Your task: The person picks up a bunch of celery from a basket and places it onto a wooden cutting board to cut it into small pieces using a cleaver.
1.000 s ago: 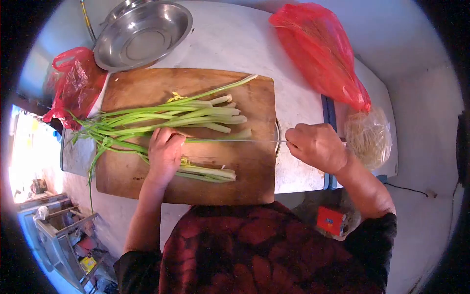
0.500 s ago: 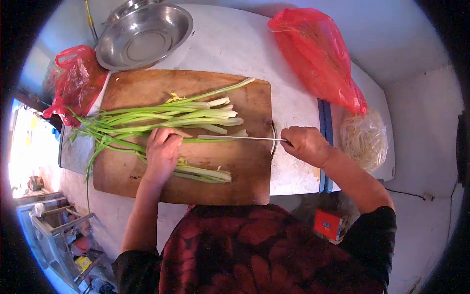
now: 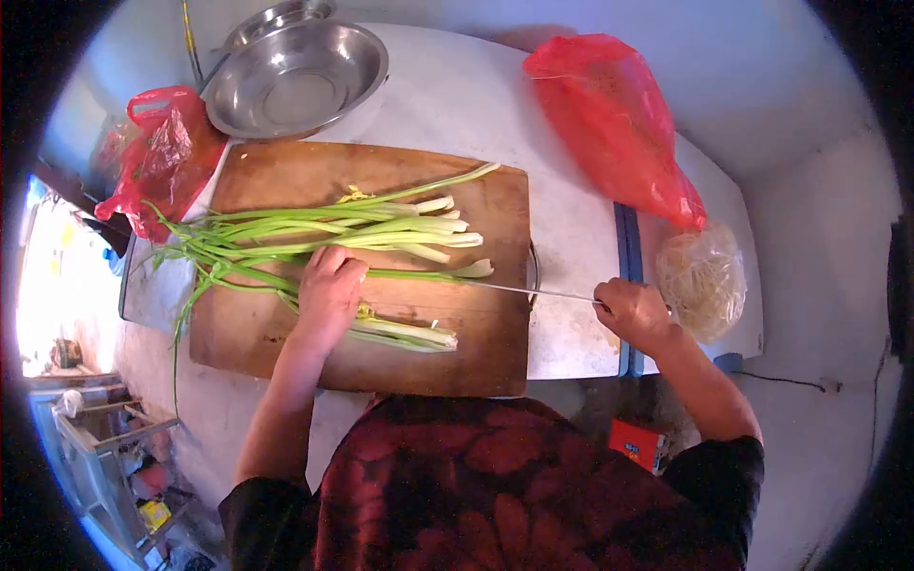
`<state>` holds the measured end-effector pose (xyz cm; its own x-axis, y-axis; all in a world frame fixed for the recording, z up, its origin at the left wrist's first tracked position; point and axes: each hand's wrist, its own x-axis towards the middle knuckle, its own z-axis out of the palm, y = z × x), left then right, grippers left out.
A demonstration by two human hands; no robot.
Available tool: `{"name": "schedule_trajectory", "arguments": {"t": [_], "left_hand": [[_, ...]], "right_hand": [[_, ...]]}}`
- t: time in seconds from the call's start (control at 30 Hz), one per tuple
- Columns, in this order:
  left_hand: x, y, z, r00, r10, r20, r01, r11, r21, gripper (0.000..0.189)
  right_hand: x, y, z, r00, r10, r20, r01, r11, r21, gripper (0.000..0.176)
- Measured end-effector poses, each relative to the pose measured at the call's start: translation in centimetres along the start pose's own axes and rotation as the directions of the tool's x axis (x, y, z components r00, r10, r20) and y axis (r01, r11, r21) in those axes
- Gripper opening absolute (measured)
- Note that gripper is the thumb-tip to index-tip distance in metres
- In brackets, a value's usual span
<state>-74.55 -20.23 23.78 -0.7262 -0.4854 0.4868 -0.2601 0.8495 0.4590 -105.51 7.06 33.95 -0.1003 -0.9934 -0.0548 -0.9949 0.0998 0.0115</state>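
On a wooden cutting board (image 3: 476, 366) lies a spread of green celery (image 3: 314, 226), leafy ends to the left and pale bases to the right. My left hand (image 3: 331, 285) is closed on a single celery stalk (image 3: 419, 274), whose base points right. In my right hand (image 3: 634, 314) is a knife (image 3: 543, 292), gripped by its handle beyond the board's right edge. The knife's thin blade reaches left, its tip at the base of that stalk; whether it touches cannot be told. A shorter bundle of stalks (image 3: 405, 333) lies nearer me.
Steel basins (image 3: 297, 86) stand at the back left, beside a red plastic bag (image 3: 167, 157). A larger red bag (image 3: 609, 124) and a clear bag of pale strands (image 3: 703, 281) sit to the right on the white table (image 3: 571, 343). A metal handle rings the board's right edge.
My right hand has drawn the knife to the right, and its tip has slid from along the stalk to the stalk's base. My left hand has shifted slightly right. The view has moved a little.
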Motion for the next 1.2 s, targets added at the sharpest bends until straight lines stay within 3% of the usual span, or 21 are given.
{"name": "schedule_trajectory", "arguments": {"t": [0.17, 0.27, 0.4, 0.5, 0.6, 0.67, 0.73, 0.93, 1.03, 1.17, 1.2], "left_hand": [[0.0, 0.4, -0.2, 0.995, -0.004, 0.096, -0.010, 0.990, 0.140, 0.020], [0.0, 0.3, -1.1, 0.981, 0.039, 0.189, -0.076, 0.979, 0.190, 0.016], [-0.2, -0.1, -2.7, 0.937, 0.061, 0.343, -0.130, 0.974, 0.184, 0.017], [0.0, 0.2, -3.2, 0.941, 0.070, 0.331, -0.159, 0.956, 0.249, 0.010], [0.9, 2.6, -3.1, 0.954, 0.133, 0.270, -0.179, 0.972, 0.154, 0.011], [0.4, 4.4, -1.5, 0.920, 0.222, 0.324, -0.224, 0.974, -0.030, 0.024], [-0.6, 6.9, -0.1, 0.885, 0.277, 0.374, -0.258, 0.961, -0.100, 0.038], [-2.4, 7.0, 0.9, 0.887, 0.310, 0.342, -0.294, 0.951, -0.099, 0.051], [-1.5, 7.3, -0.6, 0.920, 0.294, 0.259, -0.263, 0.954, -0.148, 0.045], [1.8, 4.6, -2.8, 0.987, 0.161, 0.000, -0.161, 0.986, -0.052, 0.020], [2.4, 3.5, -2.7, 0.988, 0.152, 0.022, -0.152, 0.988, -0.023, 0.020]], "right_hand": [[-3.9, -0.6, -0.9, 0.992, 0.125, -0.027, -0.126, 0.991, -0.040, 0.011], [-6.4, -1.8, -1.5, 0.962, 0.264, -0.068, -0.259, 0.963, 0.081, 0.013], [-8.0, -3.8, -1.8, 0.852, 0.522, -0.043, -0.494, 0.827, 0.268, 0.017], [-8.4, -5.3, -1.5, 0.774, 0.633, -0.018, -0.586, 0.726, 0.359, 0.020], [-8.4, -6.5, -1.0, 0.739, 0.673, 0.031, -0.605, 0.644, 0.469, 0.021], [-8.3, -7.6, -1.1, 0.744, 0.662, 0.085, -0.603, 0.612, 0.512, 0.023], [-7.9, -8.8, -1.4, 0.749, 0.652, 0.114, -0.584, 0.570, 0.578, 0.023], [-9.1, -11.5, -0.7, 0.742, 0.643, 0.187, -0.619, 0.552, 0.558, 0.024], [-8.9, -12.3, -0.4, 0.720, 0.663, 0.206, -0.656, 0.553, 0.514, 0.027], [-8.5, -12.7, 0.0, 0.703, 0.693, 0.160, -0.672, 0.575, 0.467, 0.025], [-8.4, -12.8, 0.2, 0.701, 0.698, 0.146, -0.670, 0.574, 0.470, 0.024]]}}
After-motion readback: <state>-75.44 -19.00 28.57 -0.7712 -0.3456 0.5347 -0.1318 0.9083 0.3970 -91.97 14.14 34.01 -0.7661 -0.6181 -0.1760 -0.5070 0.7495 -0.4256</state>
